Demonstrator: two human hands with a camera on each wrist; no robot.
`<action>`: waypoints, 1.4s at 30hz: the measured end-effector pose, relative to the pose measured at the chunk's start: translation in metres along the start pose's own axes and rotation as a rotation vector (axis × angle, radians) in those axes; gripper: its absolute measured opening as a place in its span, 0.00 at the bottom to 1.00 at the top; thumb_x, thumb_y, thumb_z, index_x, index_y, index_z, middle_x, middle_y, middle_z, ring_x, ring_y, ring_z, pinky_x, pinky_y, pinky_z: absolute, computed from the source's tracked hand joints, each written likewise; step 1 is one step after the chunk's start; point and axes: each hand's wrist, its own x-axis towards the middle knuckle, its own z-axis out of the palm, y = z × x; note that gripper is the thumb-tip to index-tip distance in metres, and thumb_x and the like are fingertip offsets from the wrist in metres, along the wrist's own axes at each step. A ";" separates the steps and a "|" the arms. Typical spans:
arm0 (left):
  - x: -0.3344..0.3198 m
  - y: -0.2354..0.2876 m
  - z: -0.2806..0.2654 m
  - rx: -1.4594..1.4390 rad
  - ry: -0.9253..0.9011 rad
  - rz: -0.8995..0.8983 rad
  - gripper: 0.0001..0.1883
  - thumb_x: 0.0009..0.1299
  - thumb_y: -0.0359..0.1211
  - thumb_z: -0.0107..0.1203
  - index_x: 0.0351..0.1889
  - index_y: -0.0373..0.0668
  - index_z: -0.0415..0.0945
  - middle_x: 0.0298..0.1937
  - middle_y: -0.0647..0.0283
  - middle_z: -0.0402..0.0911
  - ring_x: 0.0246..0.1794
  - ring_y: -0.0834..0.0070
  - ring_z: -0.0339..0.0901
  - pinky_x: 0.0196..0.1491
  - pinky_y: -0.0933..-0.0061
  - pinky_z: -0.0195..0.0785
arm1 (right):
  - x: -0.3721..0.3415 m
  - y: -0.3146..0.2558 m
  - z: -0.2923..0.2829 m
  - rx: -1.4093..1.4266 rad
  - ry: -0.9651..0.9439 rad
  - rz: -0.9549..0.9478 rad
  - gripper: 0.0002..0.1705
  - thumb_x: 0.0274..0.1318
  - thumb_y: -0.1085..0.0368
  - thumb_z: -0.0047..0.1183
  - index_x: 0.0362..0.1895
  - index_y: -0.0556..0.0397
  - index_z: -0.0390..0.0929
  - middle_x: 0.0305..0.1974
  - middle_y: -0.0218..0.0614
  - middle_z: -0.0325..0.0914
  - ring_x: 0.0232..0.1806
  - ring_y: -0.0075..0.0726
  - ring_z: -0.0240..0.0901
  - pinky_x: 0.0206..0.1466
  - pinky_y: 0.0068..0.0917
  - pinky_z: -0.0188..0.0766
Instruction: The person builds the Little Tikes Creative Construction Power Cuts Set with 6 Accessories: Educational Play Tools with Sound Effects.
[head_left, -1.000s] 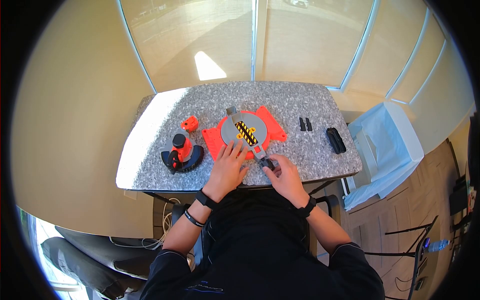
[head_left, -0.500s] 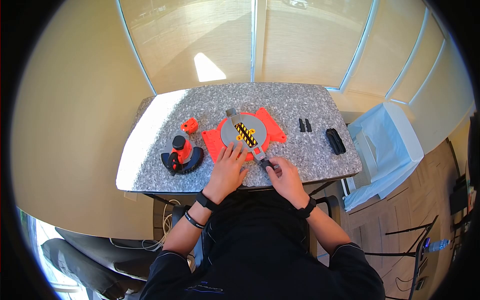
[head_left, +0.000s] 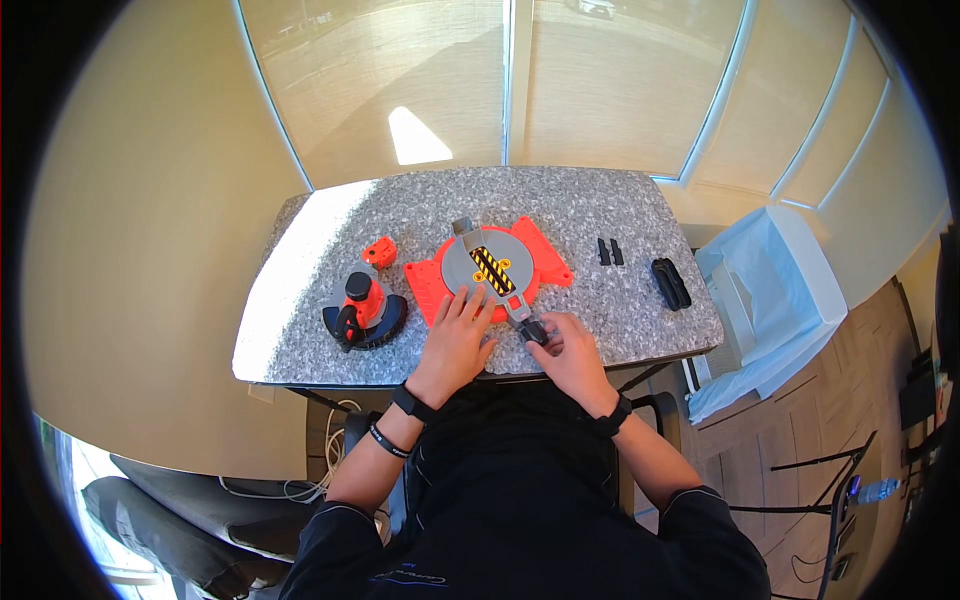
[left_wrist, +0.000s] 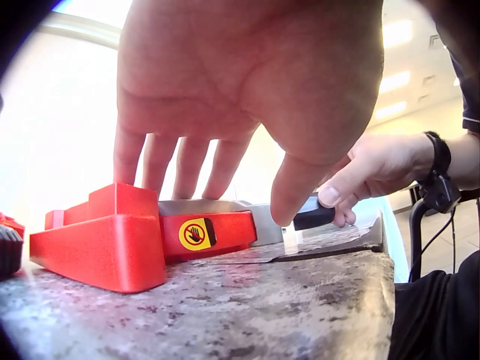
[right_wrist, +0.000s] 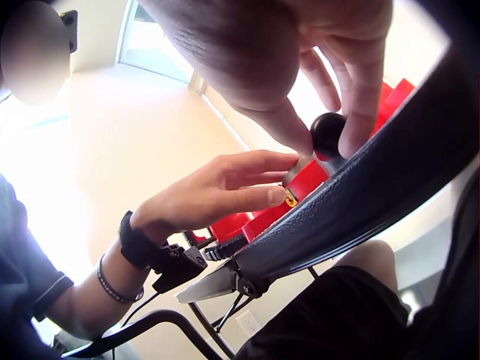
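Observation:
A red toy base (head_left: 425, 280) with a grey round turntable (head_left: 460, 262) and a yellow-and-black striped slot lies flat at the table's middle. My left hand (head_left: 456, 345) rests its outstretched fingertips on the turntable's near left part. At the front, a grey arm ends in a black knob (head_left: 534, 332), which my right hand (head_left: 577, 362) pinches between thumb and fingers. The left wrist view shows the red base (left_wrist: 120, 251) beneath my left palm (left_wrist: 247, 75). In the right wrist view the black knob (right_wrist: 328, 133) sits between my right thumb and fingers.
A red and black toy saw (head_left: 365, 305) and a small red piece (head_left: 380, 251) stand left of the base. To the right lie two thin black pieces (head_left: 610, 251) and a black case (head_left: 671, 283). A lined bin (head_left: 775, 300) stands beyond the table's right edge.
My right fingers have shifted slightly around the black knob, which shows more between them. The left hand stays on the turntable.

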 end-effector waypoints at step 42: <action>-0.003 -0.001 0.003 -0.012 0.020 0.002 0.36 0.68 0.38 0.67 0.73 0.36 0.69 0.79 0.47 0.64 0.80 0.44 0.60 0.79 0.44 0.56 | -0.002 0.005 0.001 0.017 0.046 -0.001 0.12 0.68 0.68 0.60 0.51 0.60 0.78 0.36 0.52 0.87 0.34 0.47 0.88 0.37 0.36 0.83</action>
